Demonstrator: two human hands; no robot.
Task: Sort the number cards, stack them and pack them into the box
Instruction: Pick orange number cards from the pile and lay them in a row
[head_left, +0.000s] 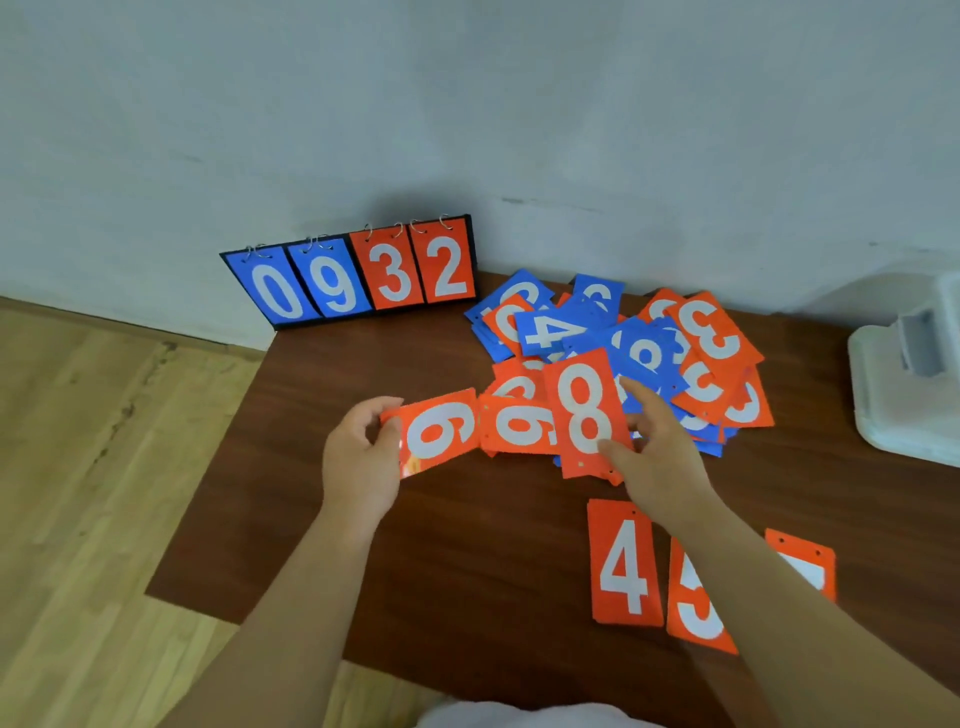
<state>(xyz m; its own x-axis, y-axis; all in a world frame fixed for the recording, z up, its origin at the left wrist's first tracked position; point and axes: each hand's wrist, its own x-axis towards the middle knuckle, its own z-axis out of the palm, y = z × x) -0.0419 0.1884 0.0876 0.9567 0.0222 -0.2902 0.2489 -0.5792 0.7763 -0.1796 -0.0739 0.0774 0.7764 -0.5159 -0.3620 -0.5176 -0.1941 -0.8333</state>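
My left hand (361, 457) pinches the left edge of an orange card with a sideways 6 (439, 431), held just above the brown table (441, 561). My right hand (652, 449) grips the lower right edge of an orange 8 card (584, 410), thumb on its face, fingers behind it. Another orange 6 card (519, 423) lies between the two. Behind them a loose heap of blue and orange number cards (644, 348) is spread out. In a row at the front right lie an orange 4 (623, 564), an orange 5 (693, 603) and an orange card (810, 564) partly hidden by my right forearm.
A flip scoreboard (358, 275) showing 0 9 3 2 stands against the wall at the table's back left corner. A white plastic box (909, 384) sits at the right edge. Wooden floor (78, 467) lies to the left of the table.
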